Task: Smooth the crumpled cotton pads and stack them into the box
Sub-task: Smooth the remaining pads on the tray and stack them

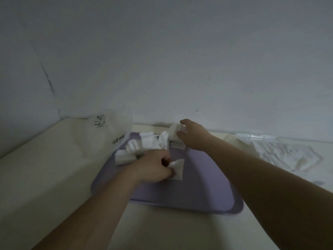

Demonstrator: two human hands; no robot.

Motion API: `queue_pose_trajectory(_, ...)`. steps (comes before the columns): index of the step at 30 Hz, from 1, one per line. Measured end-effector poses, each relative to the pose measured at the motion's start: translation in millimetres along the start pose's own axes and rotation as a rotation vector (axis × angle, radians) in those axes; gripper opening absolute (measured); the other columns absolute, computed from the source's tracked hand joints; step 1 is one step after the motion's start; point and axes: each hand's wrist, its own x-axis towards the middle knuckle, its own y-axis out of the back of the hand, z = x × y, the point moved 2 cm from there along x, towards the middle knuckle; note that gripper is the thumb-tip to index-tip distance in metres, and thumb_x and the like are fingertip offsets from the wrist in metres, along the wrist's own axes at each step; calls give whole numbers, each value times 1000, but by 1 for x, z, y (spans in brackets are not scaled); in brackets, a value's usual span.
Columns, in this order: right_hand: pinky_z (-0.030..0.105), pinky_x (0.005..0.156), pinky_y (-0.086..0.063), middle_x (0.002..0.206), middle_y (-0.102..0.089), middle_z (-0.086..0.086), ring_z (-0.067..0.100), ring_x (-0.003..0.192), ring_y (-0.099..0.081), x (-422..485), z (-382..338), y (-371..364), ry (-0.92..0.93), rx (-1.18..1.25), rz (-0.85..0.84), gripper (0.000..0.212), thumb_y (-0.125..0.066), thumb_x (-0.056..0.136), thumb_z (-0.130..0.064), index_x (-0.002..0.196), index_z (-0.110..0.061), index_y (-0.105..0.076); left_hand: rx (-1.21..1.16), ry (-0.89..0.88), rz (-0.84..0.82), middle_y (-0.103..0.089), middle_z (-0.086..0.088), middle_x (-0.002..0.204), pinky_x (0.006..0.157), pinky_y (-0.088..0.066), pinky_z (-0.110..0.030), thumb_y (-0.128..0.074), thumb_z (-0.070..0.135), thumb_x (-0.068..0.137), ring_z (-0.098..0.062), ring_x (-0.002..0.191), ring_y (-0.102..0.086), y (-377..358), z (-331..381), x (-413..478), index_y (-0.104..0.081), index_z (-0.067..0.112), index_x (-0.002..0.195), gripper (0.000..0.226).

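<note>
Two hands over tray | left hand fingers pinch cotton pad | right hand fingers clasp white stack

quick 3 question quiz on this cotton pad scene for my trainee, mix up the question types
1. True or false: the left hand is empty.
2. Pick one: the pile of crumpled pads lies on a) a lavender tray b) a metal sink c) a red towel.
3. Fill the gap: the right hand reaches a white block at the tray's ___ edge (near or far).

Key
1. False: it pinches a cotton pad.
2. a
3. far
</note>
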Motion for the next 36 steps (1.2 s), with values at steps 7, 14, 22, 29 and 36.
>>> queue_pose_trajectory(7,35,90,-50,124,-68,11,30,114,-65,12,17,1,-58,97,1,59,-81,82,-19,138,-11,-62,-95,4,13,-72,-1,108,94,-56,-47,-77,32,78,-23,102,-68,1,-5,-1,-65,32,106,30)
queue_pose_trajectory(14,28,63,-46,84,-71,8,20,76,-60,-11,16,15,13,20,-54,18,-72,76,-7,93,-5,-76,-174,-14,1,-70,1,90,74,-48,-32,-78,26,80,-16,82,-64,0,-7,-5,-70,28,99,20)
queue_pose_trajectory(22,30,70,-48,85,-68,9,20,79,-61,-53,37,53,-93,259,-65,18,-76,76,-10,92,-3,-72,-280,38,-16,-59,10,72,70,-41,-25,-77,16,86,-10,74,-56,1,-1,-3,-65,26,77,18)
queue_pose_trajectory(29,37,67,-61,84,-65,11,25,77,-67,-102,51,39,-73,944,171,25,-75,81,11,92,-9,-63,-367,31,21,-71,5,86,80,-46,-29,-78,18,83,-15,88,-64,-5,0,-8,-72,20,91,10)
queue_pose_trajectory(36,44,79,-65,103,-74,23,27,87,-76,-114,64,5,-168,1159,146,48,-79,81,13,123,-3,-63,-637,-70,97,-65,5,82,63,-40,-23,-74,24,77,-9,71,-51,-18,14,-13,-79,21,101,25)
